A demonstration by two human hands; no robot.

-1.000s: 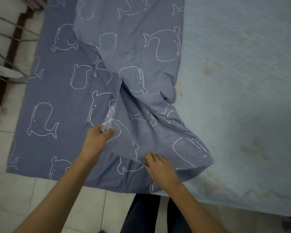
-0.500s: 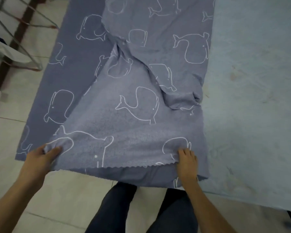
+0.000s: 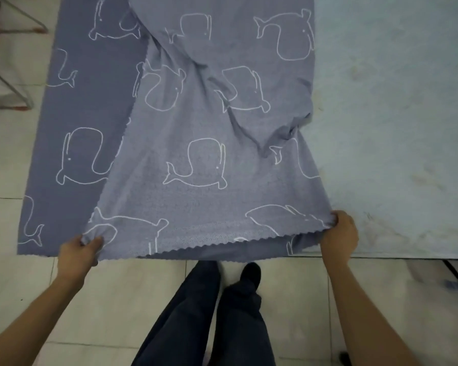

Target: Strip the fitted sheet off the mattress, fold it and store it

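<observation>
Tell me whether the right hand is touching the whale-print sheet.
Touching. The head view shows the right hand pinching the whale-print sheet at its near corner, fabric bunched in its grip.

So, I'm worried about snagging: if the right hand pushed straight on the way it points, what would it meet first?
Probably the bare mattress, just beyond the corner of the sheet that the right hand grips, though depth is hard to judge here.

- Fitted sheet (image 3: pixel 196 159): blue-grey with white outlined whales. A darker lower layer lies flat at the left. A lighter upper layer is doubled over it, creased toward the right, its zigzag near edge pulled taut.
- Mattress (image 3: pixel 394 114): pale blue, bare, stained, at the right beside the sheet.
</observation>
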